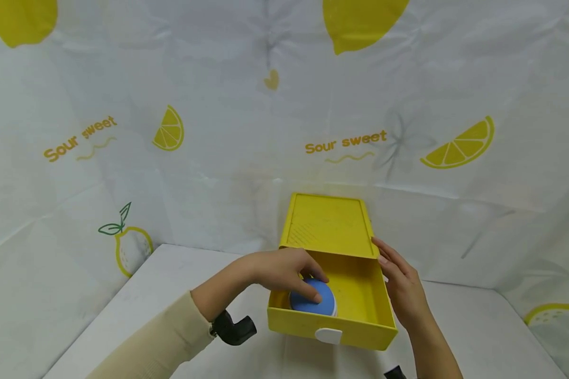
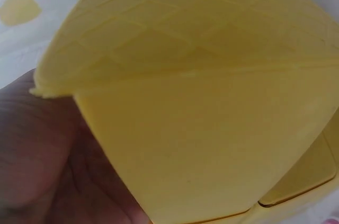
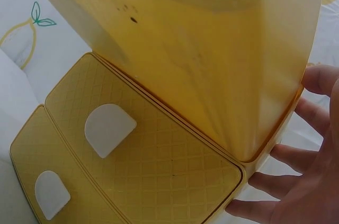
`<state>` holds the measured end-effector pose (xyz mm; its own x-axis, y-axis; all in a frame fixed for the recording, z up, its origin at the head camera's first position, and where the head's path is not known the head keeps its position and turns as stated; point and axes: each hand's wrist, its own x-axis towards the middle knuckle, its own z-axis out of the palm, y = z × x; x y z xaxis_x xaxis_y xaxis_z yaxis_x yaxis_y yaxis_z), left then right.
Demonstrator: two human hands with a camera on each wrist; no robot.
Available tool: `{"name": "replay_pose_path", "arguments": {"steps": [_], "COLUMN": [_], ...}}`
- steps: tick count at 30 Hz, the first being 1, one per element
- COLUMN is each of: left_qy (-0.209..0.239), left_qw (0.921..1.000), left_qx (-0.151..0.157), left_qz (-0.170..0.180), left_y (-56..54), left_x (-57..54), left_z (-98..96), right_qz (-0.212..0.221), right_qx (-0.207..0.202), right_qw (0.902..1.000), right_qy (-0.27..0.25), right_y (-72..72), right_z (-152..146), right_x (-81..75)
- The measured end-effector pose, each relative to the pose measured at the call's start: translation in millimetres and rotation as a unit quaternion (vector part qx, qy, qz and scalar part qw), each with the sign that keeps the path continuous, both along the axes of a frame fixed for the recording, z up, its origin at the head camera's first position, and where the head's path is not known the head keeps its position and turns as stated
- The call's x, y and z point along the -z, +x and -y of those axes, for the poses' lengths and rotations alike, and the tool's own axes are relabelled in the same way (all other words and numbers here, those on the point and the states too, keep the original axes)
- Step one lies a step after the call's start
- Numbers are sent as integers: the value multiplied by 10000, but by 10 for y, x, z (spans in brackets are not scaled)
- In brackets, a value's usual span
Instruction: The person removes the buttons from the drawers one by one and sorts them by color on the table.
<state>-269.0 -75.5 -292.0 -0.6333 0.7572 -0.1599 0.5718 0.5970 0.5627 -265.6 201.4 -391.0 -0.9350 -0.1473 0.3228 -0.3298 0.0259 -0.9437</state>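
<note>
In the head view, a yellow drawer box (image 1: 329, 221) stands with its top drawer (image 1: 355, 295) pulled out. Inside the drawer, at its left front, sits a round blue-topped object (image 1: 320, 305) with a white lower edge. My left hand (image 1: 284, 267) reaches in over the left wall and grips this object, thumb on the blue top. My right hand (image 1: 403, 287) rests against the box's right side. The right wrist view shows its fingers (image 3: 291, 158) fairly straight along the box edge. The left wrist view has the drawer's underside and waffle-textured front (image 2: 175, 17), hiding the blue object.
The pulled-out drawer has a white tab handle (image 1: 329, 336). Below it, the right wrist view shows lower drawer fronts with white handles (image 3: 108, 128). The box stands on a white table (image 1: 189, 263), close to a lemon-printed white sheet (image 1: 227, 131) behind.
</note>
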Motion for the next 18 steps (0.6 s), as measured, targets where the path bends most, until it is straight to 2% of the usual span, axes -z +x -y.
{"name": "replay_pose_path", "arguments": {"steps": [10, 18], "left_qy": [124, 443], "left_qw": [9999, 9990], "left_qx": [71, 37], "left_qz": [-31, -42], "left_y": [34, 31], "left_x": [2, 26], "left_z": [20, 57], "right_qz": [1, 84], "right_qx": [-25, 31], "right_qw": [10000, 10000], "right_qy": [-54, -29], "right_y": [5, 15], "right_z": [1, 6], "right_x": [-6, -11]}}
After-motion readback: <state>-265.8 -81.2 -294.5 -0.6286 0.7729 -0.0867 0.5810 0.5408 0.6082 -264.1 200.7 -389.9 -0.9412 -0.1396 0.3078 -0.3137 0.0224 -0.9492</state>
